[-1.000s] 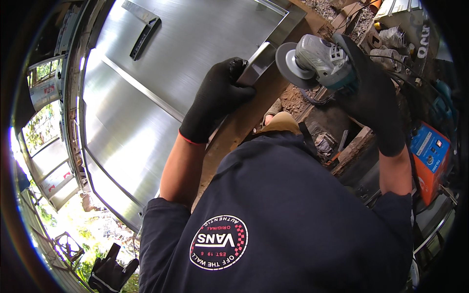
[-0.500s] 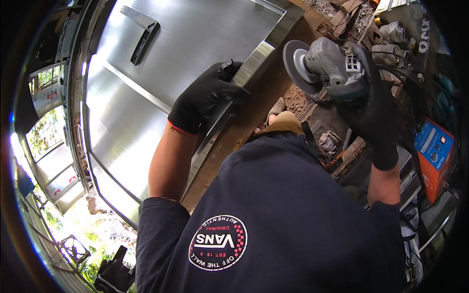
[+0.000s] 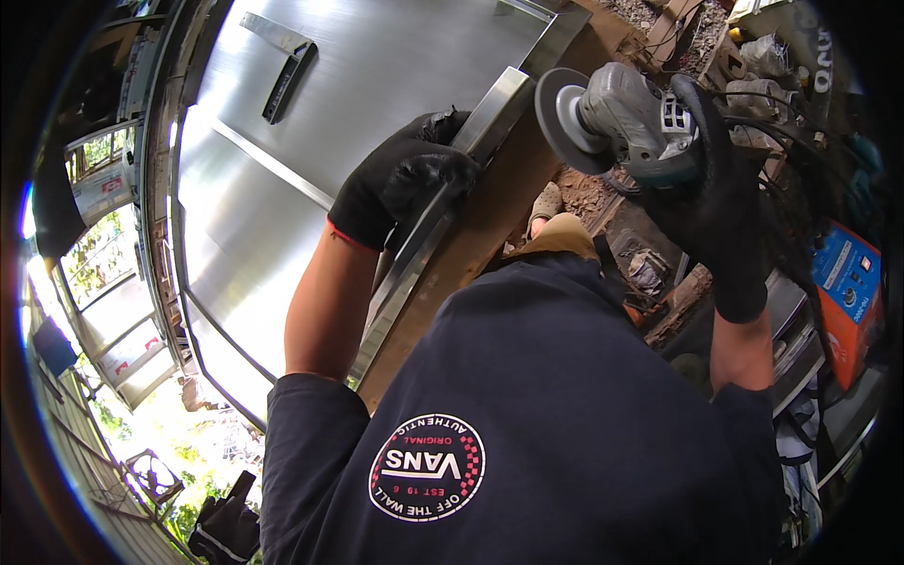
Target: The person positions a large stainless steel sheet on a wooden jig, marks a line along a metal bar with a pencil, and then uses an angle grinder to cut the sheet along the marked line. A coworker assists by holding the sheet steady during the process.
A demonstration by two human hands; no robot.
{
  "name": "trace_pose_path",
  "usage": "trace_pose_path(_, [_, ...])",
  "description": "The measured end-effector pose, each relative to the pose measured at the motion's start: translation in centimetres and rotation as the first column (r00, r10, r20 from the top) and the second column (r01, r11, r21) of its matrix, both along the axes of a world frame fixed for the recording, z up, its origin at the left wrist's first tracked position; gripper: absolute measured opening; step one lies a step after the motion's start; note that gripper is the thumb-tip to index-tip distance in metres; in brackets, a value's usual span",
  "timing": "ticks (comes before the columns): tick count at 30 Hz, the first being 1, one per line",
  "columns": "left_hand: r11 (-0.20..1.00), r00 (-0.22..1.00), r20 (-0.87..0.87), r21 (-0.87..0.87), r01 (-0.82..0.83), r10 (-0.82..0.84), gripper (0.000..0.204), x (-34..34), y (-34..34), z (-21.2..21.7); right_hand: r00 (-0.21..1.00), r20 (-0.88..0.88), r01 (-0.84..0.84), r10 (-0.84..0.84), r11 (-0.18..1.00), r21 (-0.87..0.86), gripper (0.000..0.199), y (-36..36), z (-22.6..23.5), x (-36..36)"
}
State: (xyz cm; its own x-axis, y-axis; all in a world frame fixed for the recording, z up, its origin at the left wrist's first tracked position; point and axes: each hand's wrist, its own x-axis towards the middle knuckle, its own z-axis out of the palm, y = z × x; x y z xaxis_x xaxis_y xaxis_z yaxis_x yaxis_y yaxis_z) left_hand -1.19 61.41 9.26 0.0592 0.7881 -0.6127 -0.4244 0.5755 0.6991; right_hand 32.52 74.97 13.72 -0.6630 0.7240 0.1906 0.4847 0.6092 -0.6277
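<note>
My left hand (image 3: 405,174), in a black glove with a red cuff edge, is closed around a shiny square metal tube (image 3: 494,113). The tube slants along the near right edge of a large brushed-metal panel (image 3: 395,56). In my right hand (image 3: 711,212), also black-gloved, is a grey and teal angle grinder (image 3: 640,122). Its disc (image 3: 556,127) faces the tube's far end, with a small gap apparent between them. I cannot tell whether the disc is spinning. Farther left on the panel lies an L-shaped tool (image 3: 290,85) with a black arm, beyond a thin metal strip (image 3: 273,165).
An orange and blue boxed machine (image 3: 847,292) with a knob stands at the right. Dark cables (image 3: 782,141) run behind my right hand. Below, my shoe (image 3: 546,202) shows beside rubble and scrap wood.
The tube's far end has lifted and swung slightly inward over the panel in my left hand. The grinder has shifted a little left, closer to the tube's end.
</note>
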Motion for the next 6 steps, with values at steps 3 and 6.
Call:
trace_pose_path(3, [0.975,0.971,0.115,-0.104,-0.196,0.208,0.059,1.5,0.4,1.9,0.998,0.064,0.010,-0.009,1.000,-0.015,0.091,-0.5,-0.7,0.7])
trace_pose_path(6, [1.000,0.981,0.195,-0.016,-0.019,0.022,0.061,0.6,0.2,1.2,0.990,0.122,0.077,-0.064,0.992,-0.104,0.094,-1.4,-1.3,1.2])
